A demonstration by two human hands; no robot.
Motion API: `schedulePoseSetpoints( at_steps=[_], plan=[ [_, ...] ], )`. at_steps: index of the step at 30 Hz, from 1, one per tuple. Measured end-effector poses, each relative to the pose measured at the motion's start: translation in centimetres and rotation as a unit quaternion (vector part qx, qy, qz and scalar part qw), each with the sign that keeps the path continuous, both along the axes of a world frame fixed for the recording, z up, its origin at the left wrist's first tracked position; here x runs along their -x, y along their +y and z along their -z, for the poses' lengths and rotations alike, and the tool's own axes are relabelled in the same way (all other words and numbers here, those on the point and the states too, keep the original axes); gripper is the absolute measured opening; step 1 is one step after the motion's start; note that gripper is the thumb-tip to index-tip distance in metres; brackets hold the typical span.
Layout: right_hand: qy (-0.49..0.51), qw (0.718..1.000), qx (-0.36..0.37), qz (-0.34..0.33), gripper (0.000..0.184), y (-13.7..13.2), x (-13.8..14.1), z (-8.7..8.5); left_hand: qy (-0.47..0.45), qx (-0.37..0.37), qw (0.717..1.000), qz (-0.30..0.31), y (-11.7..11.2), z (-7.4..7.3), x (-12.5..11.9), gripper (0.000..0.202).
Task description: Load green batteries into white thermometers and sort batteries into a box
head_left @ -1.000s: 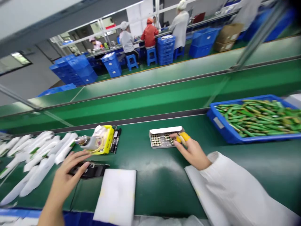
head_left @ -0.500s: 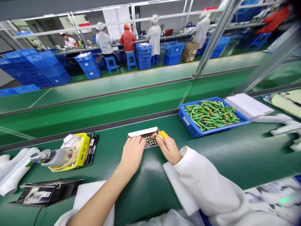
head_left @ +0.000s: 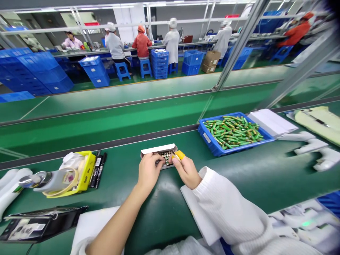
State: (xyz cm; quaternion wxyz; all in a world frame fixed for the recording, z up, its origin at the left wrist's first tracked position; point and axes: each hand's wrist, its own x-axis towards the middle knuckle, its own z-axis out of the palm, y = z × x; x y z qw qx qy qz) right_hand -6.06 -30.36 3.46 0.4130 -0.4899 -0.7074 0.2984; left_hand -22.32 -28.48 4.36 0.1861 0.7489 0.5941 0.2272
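While your left grip (head_left: 148, 170) and right grip (head_left: 186, 170) work at the shallow, rectangular box (head_left: 167, 166) on the smooth green desk (head_left: 156, 209), its white flap (head_left: 159, 148) stands raised; small, round, shiny metallic ends (head_left: 166, 155) sit in rows inside. Both bent narrow; can't tell if either holds a piece.

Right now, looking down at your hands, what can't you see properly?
- Left part of the small white box's inside: head view, hidden by the left hand.
- Anything pinched in the right hand: head view, hidden by that hand itself.
- Far ends of the white pieces: head view, cut off by the left edge.
- Writing on the black pens: head view, too small.
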Motion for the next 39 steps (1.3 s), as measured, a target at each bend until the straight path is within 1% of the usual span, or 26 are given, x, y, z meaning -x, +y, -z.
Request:
schedulePoseSetpoints(
  at_steps=[2,7,8,10,12,16,17,18,19,21,22,23,24,25,30,33,36,39],
  plan=[
    [-0.014,1.000,-0.008,0.010,0.034,0.0,0.0,0.1,-0.023,-0.002,1.000,-0.009,0.1,-0.1,0.1,0.006],
    [-0.026,0.999,-0.017,0.010,0.034,0.1,0.1,0.2,0.039,0.003,0.998,0.054,0.3,-0.1,0.1,0.012],
    [-0.028,0.999,-0.018,0.009,0.034,0.1,0.1,0.2,0.049,0.007,0.997,0.061,0.4,-0.1,0.1,0.014],
    [-0.032,0.999,-0.020,0.008,0.033,0.1,0.1,0.2,0.049,0.012,0.997,0.056,0.3,0.1,0.0,0.015],
    [-0.036,0.999,-0.018,0.010,0.034,0.1,0.1,0.2,0.017,0.010,0.999,0.035,0.3,0.1,0.0,0.013],
    [-0.037,0.999,0.011,0.019,0.039,0.0,0.1,0.2,-0.117,-0.008,0.993,-0.007,0.1,-0.7,0.2,0.009],
    [-0.031,0.999,0.021,0.018,0.039,0.0,0.1,0.2,-0.165,0.003,0.986,-0.022,0.2,-1.0,0.3,0.008],
    [-0.021,0.999,0.030,0.014,0.040,-0.1,0.1,0.1,-0.226,0.024,0.973,-0.037,0.2,-1.3,0.4,0.008],
    [-0.009,0.999,0.039,0.008,0.040,-0.1,0.1,0.0,-0.295,0.053,0.953,-0.049,0.3,-1.6,0.4,0.010],
    [0.015,0.998,0.059,-0.013,0.039,-0.2,0.2,-0.1,-0.435,0.115,0.891,-0.060,0.4,-2.0,0.4,0.019],
    [0.024,0.997,0.070,-0.024,0.039,-0.2,0.3,-0.2,-0.490,0.141,0.858,-0.059,0.5,-2.0,0.4,0.024],
    [0.030,0.996,0.081,-0.035,0.039,-0.3,0.4,-0.3,-0.529,0.161,0.831,-0.059,0.6,-2.1,0.4,0.030],
    [0.035,0.994,0.090,-0.042,0.038,-0.3,0.4,-0.3,-0.552,0.177,0.812,-0.062,0.6,-2.1,0.3,0.035],
    [0.038,0.993,0.098,-0.048,0.038,-0.3,0.5,-0.3,-0.565,0.191,0.800,-0.067,0.6,-2.1,0.3,0.038],
    [0.058,0.989,0.127,-0.043,0.038,-0.3,0.6,-0.3,-0.573,0.254,0.776,-0.069,0.5,-2.0,0.4,0.039],
    [0.061,0.987,0.145,-0.037,0.038,-0.2,0.6,-0.3,-0.578,0.267,0.768,-0.068,0.6,-1.8,0.5,0.040],
    [0.076,0.985,0.147,-0.040,0.038,-0.2,0.6,-0.4,-0.575,0.260,0.773,-0.059,0.7,-1.9,0.5,0.040],
    [0.119,0.980,0.155,-0.041,0.039,-0.2,0.7,-0.5,-0.565,0.252,0.785,-0.046,0.6,-2.1,0.3,0.040]
  ],
)
